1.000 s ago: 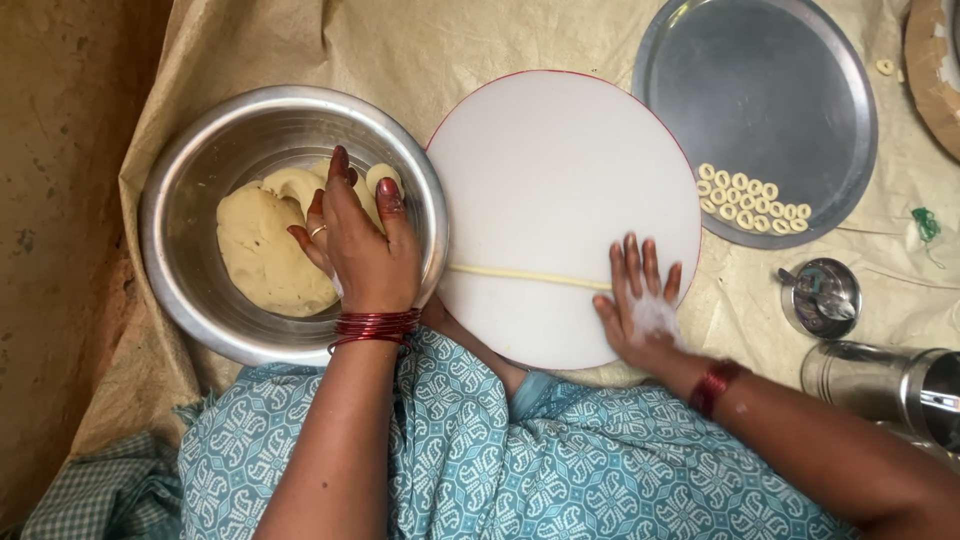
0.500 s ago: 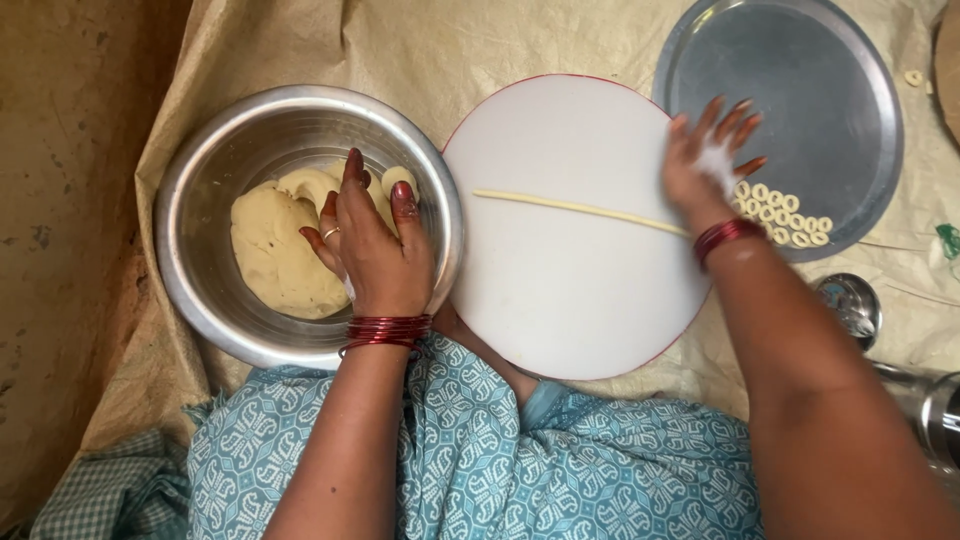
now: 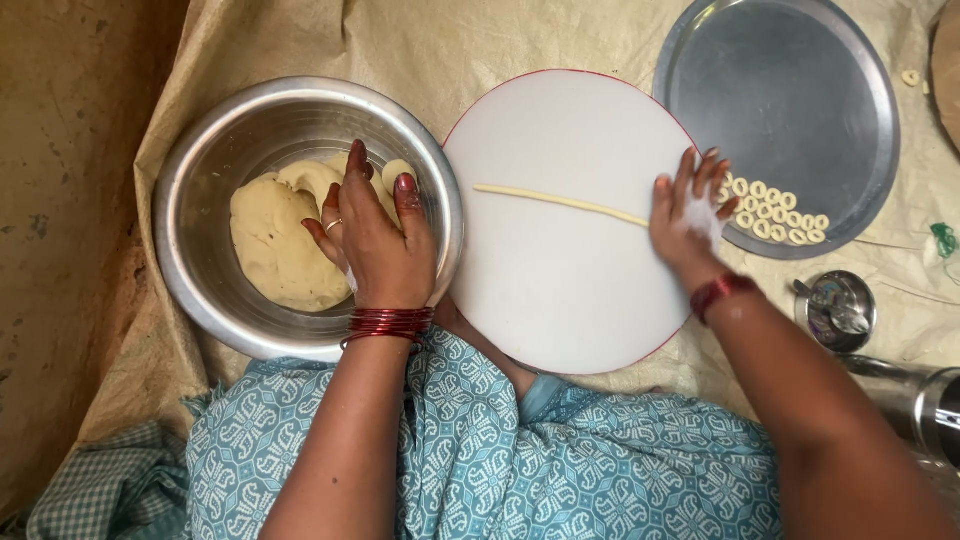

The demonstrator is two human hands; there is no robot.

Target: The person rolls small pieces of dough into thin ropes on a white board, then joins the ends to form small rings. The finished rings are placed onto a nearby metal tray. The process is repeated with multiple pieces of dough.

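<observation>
1. One steel bowl point(image 3: 215, 300), our left hand point(image 3: 375, 245) loosely open, fingertips pressing the one dough lump point(image 3: 275, 245) inside.
2. One round white board point(image 3: 560, 290) carrying one thin dough rope point(image 3: 555, 202).
3. One steel tray point(image 3: 790, 90): roughly fifteen dough rings point(image 3: 780, 212).
4. Right hand point(image 3: 688, 215) flat, fingers spread on the rope end: rolling step. Next, we judge: even pressure.
</observation>
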